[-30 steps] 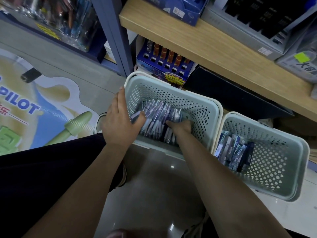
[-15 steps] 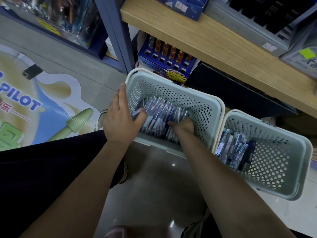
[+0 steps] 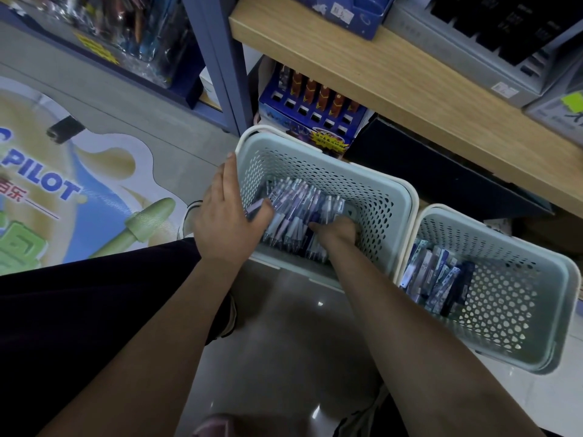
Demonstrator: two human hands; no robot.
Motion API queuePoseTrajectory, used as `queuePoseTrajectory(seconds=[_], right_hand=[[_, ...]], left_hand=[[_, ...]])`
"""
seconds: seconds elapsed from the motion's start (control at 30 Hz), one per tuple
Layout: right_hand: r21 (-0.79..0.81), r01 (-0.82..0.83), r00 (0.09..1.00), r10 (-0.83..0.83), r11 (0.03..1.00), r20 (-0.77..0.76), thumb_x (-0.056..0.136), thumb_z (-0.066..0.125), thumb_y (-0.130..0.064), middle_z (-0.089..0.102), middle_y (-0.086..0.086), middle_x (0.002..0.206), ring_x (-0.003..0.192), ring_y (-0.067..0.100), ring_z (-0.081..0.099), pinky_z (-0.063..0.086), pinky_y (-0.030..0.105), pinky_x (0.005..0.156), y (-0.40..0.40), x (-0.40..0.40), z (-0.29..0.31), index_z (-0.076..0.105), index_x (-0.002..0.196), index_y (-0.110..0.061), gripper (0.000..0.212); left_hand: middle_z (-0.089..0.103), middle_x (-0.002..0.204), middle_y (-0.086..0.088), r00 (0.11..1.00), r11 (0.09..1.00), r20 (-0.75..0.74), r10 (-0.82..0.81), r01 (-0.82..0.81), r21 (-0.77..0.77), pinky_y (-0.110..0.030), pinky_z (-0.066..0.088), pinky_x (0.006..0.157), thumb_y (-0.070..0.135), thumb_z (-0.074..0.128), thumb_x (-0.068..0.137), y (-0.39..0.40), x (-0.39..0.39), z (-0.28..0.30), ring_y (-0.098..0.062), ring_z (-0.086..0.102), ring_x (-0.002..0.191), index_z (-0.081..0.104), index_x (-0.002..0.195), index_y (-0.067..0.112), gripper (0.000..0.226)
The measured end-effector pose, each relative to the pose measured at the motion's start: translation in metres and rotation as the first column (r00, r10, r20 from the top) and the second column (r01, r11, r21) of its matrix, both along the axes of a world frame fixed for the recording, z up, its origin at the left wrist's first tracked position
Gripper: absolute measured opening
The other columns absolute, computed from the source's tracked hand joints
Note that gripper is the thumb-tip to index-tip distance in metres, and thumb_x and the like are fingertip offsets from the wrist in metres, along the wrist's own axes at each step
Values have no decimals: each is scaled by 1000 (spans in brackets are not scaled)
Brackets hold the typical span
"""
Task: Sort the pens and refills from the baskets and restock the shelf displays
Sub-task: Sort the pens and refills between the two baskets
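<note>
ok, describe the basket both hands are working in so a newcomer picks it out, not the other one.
Start at the wooden shelf and look down to the floor, where two pale green perforated baskets sit side by side. The wanted basket is the one nearer the blue shelf post, with the left hand on its rim and the right hand inside. It holds loose pens; its neighbour holds flat packets.
</note>
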State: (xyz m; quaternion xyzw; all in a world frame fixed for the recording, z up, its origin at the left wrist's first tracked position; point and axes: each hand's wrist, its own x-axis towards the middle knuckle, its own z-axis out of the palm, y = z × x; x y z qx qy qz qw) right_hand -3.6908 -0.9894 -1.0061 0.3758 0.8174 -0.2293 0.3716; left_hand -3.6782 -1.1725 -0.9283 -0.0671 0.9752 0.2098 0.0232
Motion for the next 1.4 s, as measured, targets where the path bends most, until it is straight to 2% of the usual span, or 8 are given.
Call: queuePoseTrajectory(seconds=[0.1,0.43,0.93,1.03,1.13,1.23,1.3,1.4], right_hand=[[-141,188,979,-197,972,-46,83,78,-46,60,22,133,112,31,65,58,36,84,2,-1,1,32,148,3,93],[-422,489,841,-541,764,-4,77,85,-38,26,16,162,146,35,31,33,48,116,14,9,12,16,155,0,111],[-593,375,867,-496,713,-47,77,85,-35,28,18,160,143,34,34,31,47,115,11,15,48,19,154,1,107],[-630,334,875,-479,702,-71,77,82,-42,35,15,157,142,34,36,32,51,113,11,18,63,41,146,-4,90],[-693,331,840,-534,641,-93,79,82,-35,55,15,141,131,29,50,37,48,107,18,23,81,63,125,-1,61],[-796,336,753,-651,503,-94,81,80,-22,69,20,102,92,28,68,53,47,92,31,29,107,69,108,7,41],[-824,302,720,-681,479,-132,77,81,-22,71,18,91,85,28,69,53,50,93,40,35,123,68,108,8,44],[-811,238,712,-664,535,-229,79,77,-17,74,17,96,94,32,72,56,49,92,49,43,143,66,112,2,39]], left_hand=[[44,153,-15,1000,1000,1,-3,3,7,-45,54,80,54,53,87,0,0,2,-36,55,128,26,157,12,86],[46,152,-15,1000,1000,-6,-6,6,15,-48,56,78,58,47,85,0,0,-2,-37,57,125,27,157,13,87],[41,154,-20,999,999,36,-35,34,30,-52,50,93,53,50,87,-1,1,0,-38,47,134,23,157,7,88],[33,157,-22,999,999,11,-36,36,9,-58,34,112,53,48,87,5,3,5,-40,33,144,26,155,3,88],[35,156,-22,984,985,-119,-136,147,88,-55,31,115,48,54,86,22,4,13,-39,31,145,38,150,4,79],[61,133,-11,980,883,-79,-182,198,425,-33,47,99,43,55,92,55,3,35,-20,57,123,57,135,9,55],[70,100,0,964,677,232,-132,-83,732,-18,51,76,31,57,99,83,3,51,-8,66,91,65,115,16,23],[64,80,0,760,397,613,-214,-506,766,-27,49,67,39,56,100,111,6,58,-16,60,74,68,93,20,24]])
